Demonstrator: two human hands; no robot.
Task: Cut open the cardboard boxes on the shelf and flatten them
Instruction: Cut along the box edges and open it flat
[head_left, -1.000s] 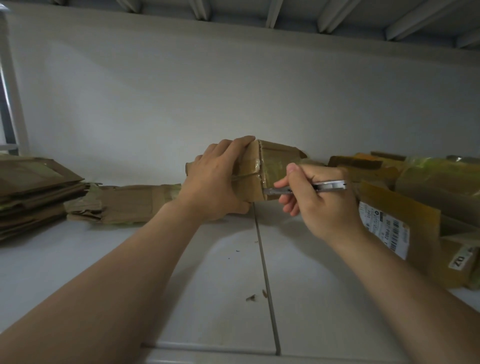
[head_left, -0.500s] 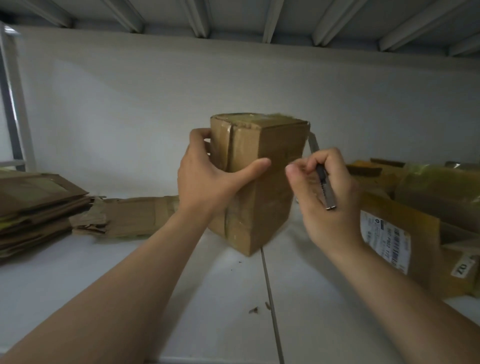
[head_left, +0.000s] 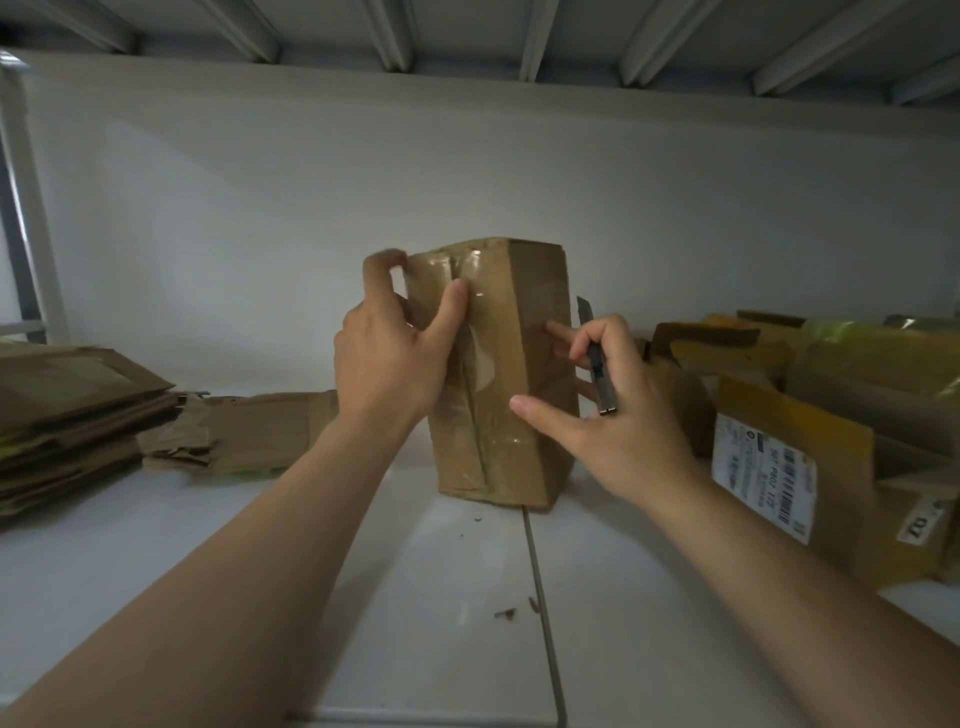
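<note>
1. Now the cardboard box (head_left: 519, 374) stands upright on the shelf (head_left: 415, 597), taped seam (head_left: 475, 415) running twelve to six.
2. Left hand (head_left: 389, 358): its grip clasps the box's upper edge, thumb on the seam.
3. Right hand (head_left: 623, 421) at three o'clock pinches the utility knife (head_left: 597, 364), blade toward twelve.

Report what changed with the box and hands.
The box, lying low a second ago, was stood on end and turned so its taped seam faces the camera. The left hand shifted to grip its upper left edge, thumb on the seam. The right hand drew the knife off the box and steadies its right side. The flattened pile and boxes on the right stayed put.
</note>
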